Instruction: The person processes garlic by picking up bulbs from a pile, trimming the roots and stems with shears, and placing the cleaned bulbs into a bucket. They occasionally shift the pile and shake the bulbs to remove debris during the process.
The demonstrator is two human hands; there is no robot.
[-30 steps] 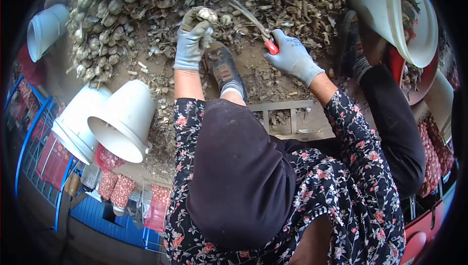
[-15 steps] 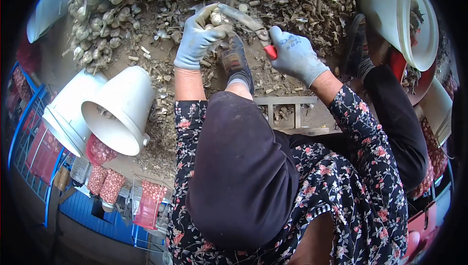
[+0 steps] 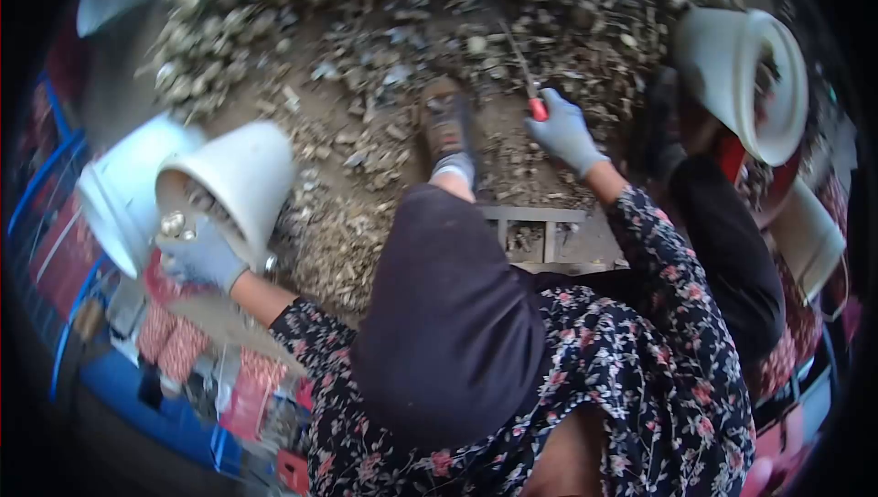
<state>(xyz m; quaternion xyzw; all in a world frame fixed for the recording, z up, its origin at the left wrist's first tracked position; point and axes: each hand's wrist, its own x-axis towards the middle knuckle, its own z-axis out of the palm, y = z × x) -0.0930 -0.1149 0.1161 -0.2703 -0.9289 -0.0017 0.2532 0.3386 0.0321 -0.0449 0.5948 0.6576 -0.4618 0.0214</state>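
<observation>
Two hands are occupied: garlic (image 3: 173,224) is clasped in the left hand (image 3: 208,257) at the mouth of a tilted bucket (image 3: 253,163); shears (image 3: 538,110) are gripped in the right hand (image 3: 567,136). Carrying seems under way; clearance of the rim is called for.

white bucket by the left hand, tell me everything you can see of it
The white bucket looks like smooth, opaque plastic, tapering from a broad, thick-rimmed mouth to a narrower base. In the view its mouth points lower left; whether it stands or is tipped is unclear. A small knob sits at the rim. Some blurred pieces show inside. The gloved left hand is at the mouth, pale bulbs at its fingers; contact is unclear. Another bucket is beside it.
</observation>
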